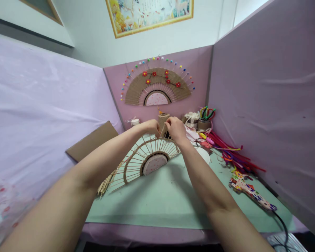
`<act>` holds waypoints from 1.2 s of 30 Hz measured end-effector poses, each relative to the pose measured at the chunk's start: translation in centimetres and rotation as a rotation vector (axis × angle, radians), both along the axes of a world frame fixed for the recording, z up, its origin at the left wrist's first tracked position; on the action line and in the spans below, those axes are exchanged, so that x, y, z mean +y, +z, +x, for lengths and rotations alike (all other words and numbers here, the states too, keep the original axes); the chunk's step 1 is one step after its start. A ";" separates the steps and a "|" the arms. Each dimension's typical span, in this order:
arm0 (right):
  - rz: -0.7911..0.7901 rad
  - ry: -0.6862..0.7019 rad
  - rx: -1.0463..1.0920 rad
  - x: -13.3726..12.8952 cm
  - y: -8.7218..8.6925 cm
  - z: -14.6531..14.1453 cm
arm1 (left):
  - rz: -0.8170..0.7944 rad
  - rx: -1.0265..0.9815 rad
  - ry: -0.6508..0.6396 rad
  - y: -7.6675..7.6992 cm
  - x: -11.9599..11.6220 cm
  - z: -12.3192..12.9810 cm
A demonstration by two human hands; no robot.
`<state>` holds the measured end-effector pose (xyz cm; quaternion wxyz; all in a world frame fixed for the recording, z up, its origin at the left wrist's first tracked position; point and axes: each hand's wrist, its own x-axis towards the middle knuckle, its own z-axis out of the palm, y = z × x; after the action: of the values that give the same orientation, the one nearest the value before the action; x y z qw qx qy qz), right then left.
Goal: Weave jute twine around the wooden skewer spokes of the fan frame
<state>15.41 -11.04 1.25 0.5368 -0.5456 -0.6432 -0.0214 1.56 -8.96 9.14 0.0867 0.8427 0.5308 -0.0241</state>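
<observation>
A half-round fan frame (pixel 133 157) of thin wooden sticks lies on the green mat. Its base is a pink dotted half-disc (pixel 155 164) with a dark edge, and a band of brown twine runs in an arc across the sticks. At the far edge of the frame, my left hand (pixel 152 127) has its fingers closed near the stick tips; what they pinch is hidden. My right hand (pixel 176 129), just to the right, pinches a thin tan strand that looks like twine (pixel 163 130). Behind the hands stands a twine spool (pixel 163 119).
A finished fan (pixel 157 82) with red flowers and coloured pins hangs on the back panel. Left lie cardboard (pixel 93 140) and loose sticks (pixel 105 183). Right are a scissors pot (pixel 204 123), pipe cleaners (pixel 229 150), a white disc (pixel 202 155) and a corded glue gun (pixel 252 194).
</observation>
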 end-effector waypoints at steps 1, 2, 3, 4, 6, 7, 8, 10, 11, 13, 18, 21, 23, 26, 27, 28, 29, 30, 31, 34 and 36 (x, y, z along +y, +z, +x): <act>0.003 -0.028 -0.009 -0.3 -0.3 0.1 | 0.001 -0.002 0.005 0.0 0.0 -0.1; 0.019 -0.047 -0.013 -0.7 -0.7 0.2 | 0.003 -0.005 0.009 0.0 0.0 -0.1; 0.042 -0.054 -0.008 -1.1 -1.2 0.2 | 0.003 -0.010 0.015 0.0 0.0 -0.2; 0.061 -0.048 0.005 -1.5 -1.9 0.3 | 0.000 -0.015 0.022 0.0 0.1 -0.3; 0.058 -0.008 0.069 -2.1 -3.6 0.4 | -0.008 -0.018 0.041 -0.1 0.3 -0.5; 0.018 0.028 0.134 -2.2 -4.5 0.4 | -0.010 -0.017 0.051 -0.1 0.4 -0.6; -0.045 0.069 0.216 -2.2 -5.4 0.4 | -0.011 -0.012 0.061 -0.2 0.6 -0.7; -0.189 0.141 0.377 -1.7 -7.2 0.4 | -0.010 -0.007 0.069 -0.3 1.0 -1.0; -0.247 0.167 0.438 -1.4 -8.0 0.3 | -0.014 -0.009 0.066 -0.4 1.3 -1.1; -0.309 0.203 0.505 -0.7 -9.1 0.2 | -0.036 -0.010 0.054 -0.6 1.7 -1.5; -0.357 0.289 0.587 0.0 -10.2 -0.4 | -0.090 0.028 0.038 0.0 1.9 -1.5; -0.368 0.311 0.618 -0.1 -10.3 -0.6 | -0.069 0.100 0.043 0.8 1.7 -0.7; -0.371 0.315 0.631 -0.1 -10.4 -0.7 | -0.043 0.129 0.034 1.2 1.5 0.0; -0.374 0.319 0.647 0.0 -10.4 -0.7 | 0.079 0.127 0.009 1.4 0.9 1.3; -0.375 0.320 0.652 0.1 -10.4 -0.7 | 0.156 0.128 -0.001 1.3 0.7 1.7; -0.378 0.323 0.658 0.1 -10.5 -0.7 | 0.235 0.133 -0.011 1.1 0.4 2.2; -0.381 0.325 0.664 0.2 -10.5 -0.7 | 0.304 0.143 -0.023 0.9 0.1 2.6; -0.384 0.327 0.671 0.2 -10.5 -0.7 | 0.351 0.159 -0.035 0.7 -0.2 3.0; -0.387 0.329 0.679 0.2 -10.5 -0.7 | 0.379 0.183 -0.046 0.5 -0.4 3.4; -0.396 0.332 0.706 0.3 -10.5 -0.6 | 0.365 0.264 -0.052 0.0 -0.5 4.4; -0.399 0.331 0.727 0.2 -10.5 -0.4 | 0.312 0.262 -0.035 -0.2 -0.1 4.8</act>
<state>14.97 -10.79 -9.21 0.6086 -0.5002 -0.4829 0.3824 6.36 -9.08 8.94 -0.1153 0.8447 0.5200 -0.0525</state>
